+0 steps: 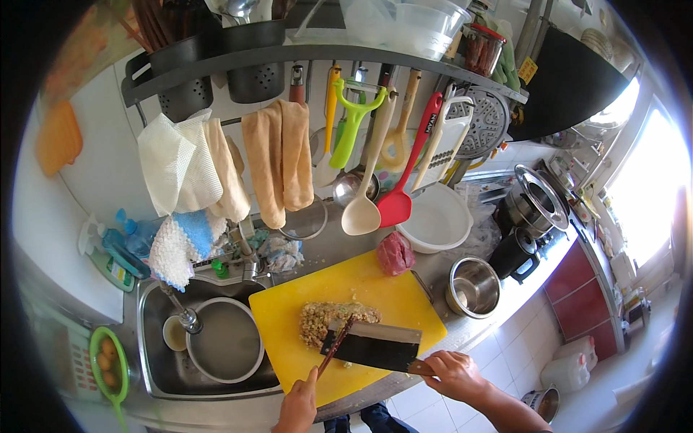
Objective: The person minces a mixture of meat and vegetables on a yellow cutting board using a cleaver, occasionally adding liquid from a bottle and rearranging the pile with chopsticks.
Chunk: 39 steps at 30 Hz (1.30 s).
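My right hand [455,374] grips the wooden handle of a Chinese cleaver [379,349], its dark blade held flat over the front of the chopped mixture. Wooden chopsticks [337,346] are in my left hand [299,405], their tips against the upper part of the blade. A heap of finely chopped, pale brown and green mixture [316,319] lies on the yellow cutting board [281,314], partly hidden by the blade. Small crumbs are scattered around it. At the board's far right corner sits a red lump [395,253], apparently raw meat.
Left of the board, a steel sink [145,346] holds a basin of cloudy water [224,341]. A steel pot [474,287] and a white basin [436,219] stand to the right. Utensils, including a red spatula [395,208], hang overhead beside cloths [277,162].
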Available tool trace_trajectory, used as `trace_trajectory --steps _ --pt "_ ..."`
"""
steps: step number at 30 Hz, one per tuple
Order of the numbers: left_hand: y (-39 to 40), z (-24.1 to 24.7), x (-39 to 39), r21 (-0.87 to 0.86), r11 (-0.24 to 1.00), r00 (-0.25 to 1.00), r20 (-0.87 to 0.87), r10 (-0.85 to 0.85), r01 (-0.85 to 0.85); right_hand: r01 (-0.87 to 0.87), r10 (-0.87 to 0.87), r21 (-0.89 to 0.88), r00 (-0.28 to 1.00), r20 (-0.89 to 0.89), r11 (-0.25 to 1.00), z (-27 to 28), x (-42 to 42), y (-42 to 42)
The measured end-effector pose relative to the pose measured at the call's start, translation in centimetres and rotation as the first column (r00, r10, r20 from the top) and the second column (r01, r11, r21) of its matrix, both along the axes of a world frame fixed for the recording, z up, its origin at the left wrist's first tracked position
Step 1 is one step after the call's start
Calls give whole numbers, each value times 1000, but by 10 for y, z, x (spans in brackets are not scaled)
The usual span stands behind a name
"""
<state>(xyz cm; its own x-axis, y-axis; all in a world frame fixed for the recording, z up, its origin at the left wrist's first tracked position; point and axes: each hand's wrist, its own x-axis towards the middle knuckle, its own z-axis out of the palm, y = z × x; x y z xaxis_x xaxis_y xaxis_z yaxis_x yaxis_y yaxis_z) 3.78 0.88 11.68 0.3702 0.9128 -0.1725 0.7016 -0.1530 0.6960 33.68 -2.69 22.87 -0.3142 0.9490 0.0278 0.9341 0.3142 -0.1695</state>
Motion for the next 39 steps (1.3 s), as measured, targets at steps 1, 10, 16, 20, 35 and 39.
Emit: trace_trajectory --steps 1,10,16,20,35,39 --pt "2 -4 0 -35 999 997 -71 -1 -2 6 -6 -19 1000 9 1000 3 4 -4" --pt "-3 -6 3 168 976 950 303 79 -135 449 -746 -596 391 -539 665 -9 25 -25" --pt "-4 -13 9 137 977 942 315 114 -164 66 -772 -834 -344 -535 548 -58 1 -6" --pt "-16 18 17 166 978 918 394 53 -127 -70 -777 -839 -425 -465 540 -68 -6 2" --pt "-22 28 33 -25 996 887 457 -67 88 -191 -818 -829 -380 -431 526 -51 -27 27" --pt "-19 28 28 -66 990 893 443 -80 122 -179 -830 -836 -342 -441 518 -48 -26 28"
